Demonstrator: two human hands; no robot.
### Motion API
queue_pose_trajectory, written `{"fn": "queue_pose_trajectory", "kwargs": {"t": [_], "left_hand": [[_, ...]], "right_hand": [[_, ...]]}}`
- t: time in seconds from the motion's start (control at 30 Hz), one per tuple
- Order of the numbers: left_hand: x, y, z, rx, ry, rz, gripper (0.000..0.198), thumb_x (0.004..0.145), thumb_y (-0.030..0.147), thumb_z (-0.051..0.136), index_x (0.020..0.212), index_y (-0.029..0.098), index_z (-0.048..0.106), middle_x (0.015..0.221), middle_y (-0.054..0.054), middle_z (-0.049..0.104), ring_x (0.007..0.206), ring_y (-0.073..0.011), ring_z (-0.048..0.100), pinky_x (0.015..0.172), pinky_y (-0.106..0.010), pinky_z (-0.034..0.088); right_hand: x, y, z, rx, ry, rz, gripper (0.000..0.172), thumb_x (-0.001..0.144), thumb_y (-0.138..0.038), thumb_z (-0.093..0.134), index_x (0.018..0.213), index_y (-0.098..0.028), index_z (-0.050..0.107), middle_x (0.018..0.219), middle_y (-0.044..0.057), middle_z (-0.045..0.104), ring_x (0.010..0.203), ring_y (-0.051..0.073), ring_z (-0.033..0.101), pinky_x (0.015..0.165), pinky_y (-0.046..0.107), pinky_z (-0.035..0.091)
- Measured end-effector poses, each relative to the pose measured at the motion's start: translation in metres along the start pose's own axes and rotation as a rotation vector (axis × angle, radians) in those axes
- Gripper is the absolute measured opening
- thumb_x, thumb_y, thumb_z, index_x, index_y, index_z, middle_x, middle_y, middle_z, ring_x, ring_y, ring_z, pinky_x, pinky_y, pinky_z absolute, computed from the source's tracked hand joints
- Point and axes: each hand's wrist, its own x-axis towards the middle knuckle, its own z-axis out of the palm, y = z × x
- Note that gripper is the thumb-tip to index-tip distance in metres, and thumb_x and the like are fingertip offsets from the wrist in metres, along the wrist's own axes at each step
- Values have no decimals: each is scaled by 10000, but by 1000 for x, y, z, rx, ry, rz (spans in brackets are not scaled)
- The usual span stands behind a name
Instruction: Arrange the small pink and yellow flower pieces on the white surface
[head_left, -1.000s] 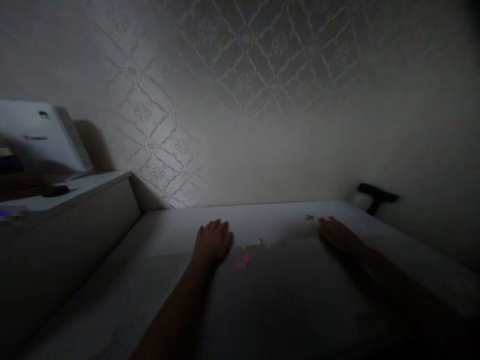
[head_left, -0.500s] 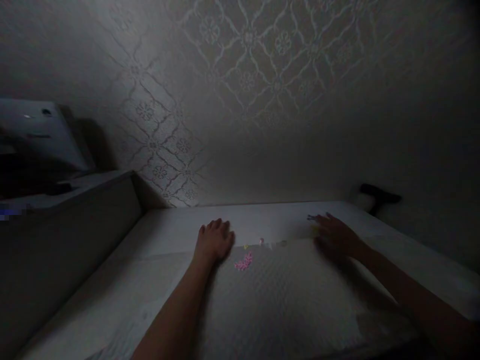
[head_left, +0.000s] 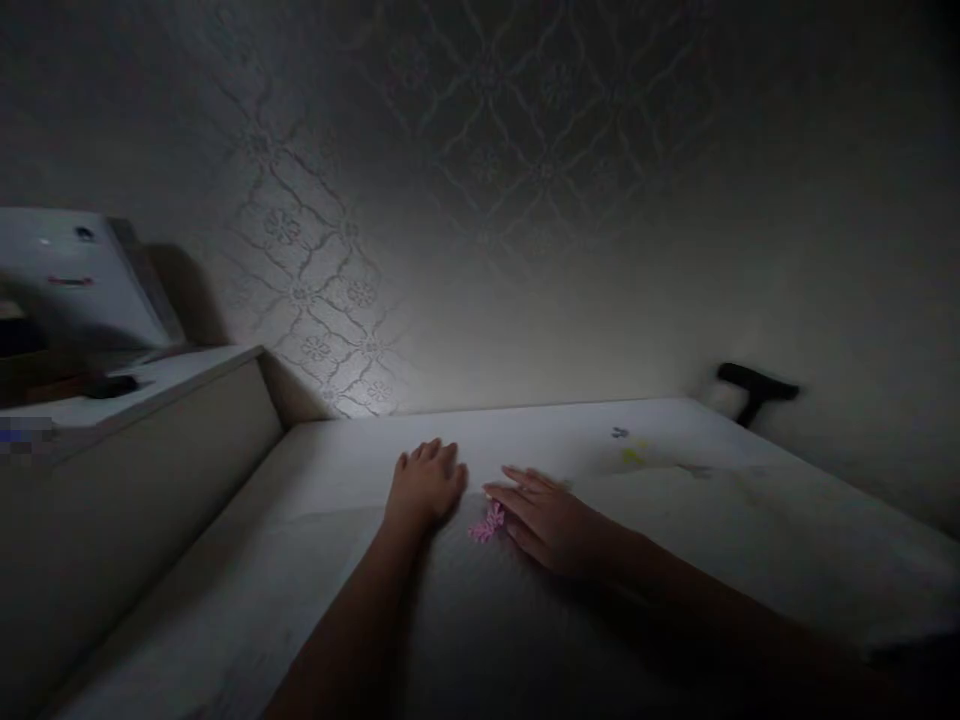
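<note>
We splay our left hand [head_left: 426, 487], released, near small pink flower-shaped pieces [head_left: 487, 526], our right hand [head_left: 556, 522] nearly straight-fingered just beside them, its grip impossible to tell.

- You had dim, uneven light, with soft glare low on the wall [head_left: 349, 300], left of centre.
- Dark shadow lay below your right hand [head_left: 551, 525].
- Your top right corner was nearly black.

Right hand [head_left: 555, 522] just beside pink pieces [head_left: 487, 524]; left hand [head_left: 426, 485] on white table [head_left: 337, 455]
</note>
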Motion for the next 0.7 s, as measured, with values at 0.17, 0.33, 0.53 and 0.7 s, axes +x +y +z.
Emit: {"fn": "queue_pose_trajectory", "kwargs": {"t": [0.17, 0.33, 0.53, 0.7], "left_hand": [[1, 0, 2, -1, -10, -12, 476, 964, 407, 317, 1364, 203, 475, 1471, -138, 439, 1353, -287, 396, 1091, -510, 306], [2, -1, 2, -7, -21, -18, 496, 966, 409, 308, 1391, 196, 452, 1485, -139, 420, 1365, -288, 380, 1103, -514, 288], [2, 0, 0, 0, -30, -18, 496, 967, 419, 289, 1385, 207, 453, 1489, -132, 417, 1367, -275, 376, 1104, -509, 283], [1, 1, -2, 11, -34, -23, 481, 961, 410, 304, 1375, 221, 457, 1485, -122, 425, 1363, -265, 381, 1097, -491, 295]], "right_hand": [[-19, 6, -4, -95, 43, -41, 392, 962, -213, 388, 1305, -119, 552, 1294, 168, 611, 1265, 305, 495, 1040, 535, 411], [-57, 20, -15, -272, 17, -106, 343, 891, -121, 432, 1154, -161, 648, 1233, 132, 654, 1198, 279, 555, 1046, 511, 417], [-113, 74, -31, -371, 60, 119, 354, 923, -187, 382, 1131, -180, 669, 1152, 130, 694, 1127, 267, 614, 1000, 470, 474], [-141, 137, -31, -346, 76, 485, 434, 936, -296, 314, 1186, -148, 637, 1166, 168, 683, 1046, 294, 658, 917, 466, 526]]}}
